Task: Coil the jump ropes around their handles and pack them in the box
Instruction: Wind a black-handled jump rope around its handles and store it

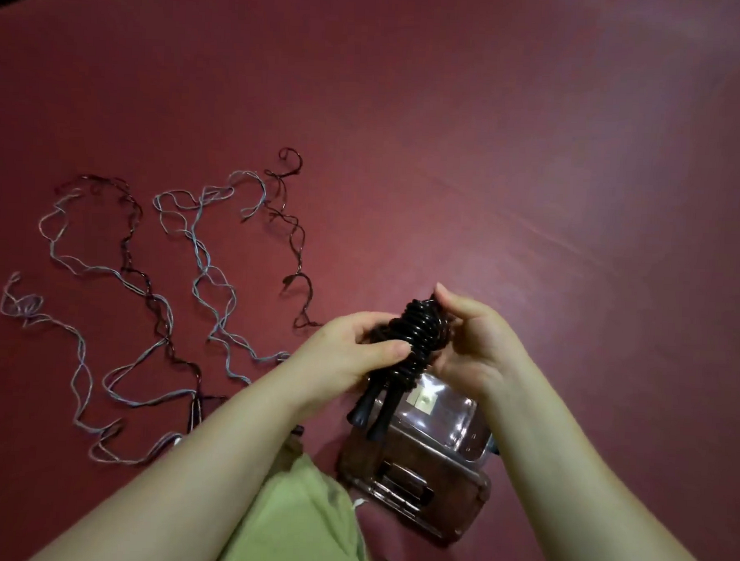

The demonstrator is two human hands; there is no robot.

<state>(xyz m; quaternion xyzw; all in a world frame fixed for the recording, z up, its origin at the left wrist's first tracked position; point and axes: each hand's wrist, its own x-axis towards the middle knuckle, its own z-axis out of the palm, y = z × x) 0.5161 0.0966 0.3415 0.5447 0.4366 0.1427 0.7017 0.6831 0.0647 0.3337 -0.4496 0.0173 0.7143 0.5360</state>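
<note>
Ropes (138, 295), pale and dark, lie loose and tangled across the red floor (534, 160) at the left, not yet wound. Toward the middle the left hand (348, 355) curls round the black coiled rope (416, 337), thumb across its turns and both handles (375, 412) pointing down, while the right hand (476, 340) pinches the bundle's top end. Tucking the tail under a snug last turn before letting go should stop it springing open; the clear box (463, 437) sits open just below, further right
</note>
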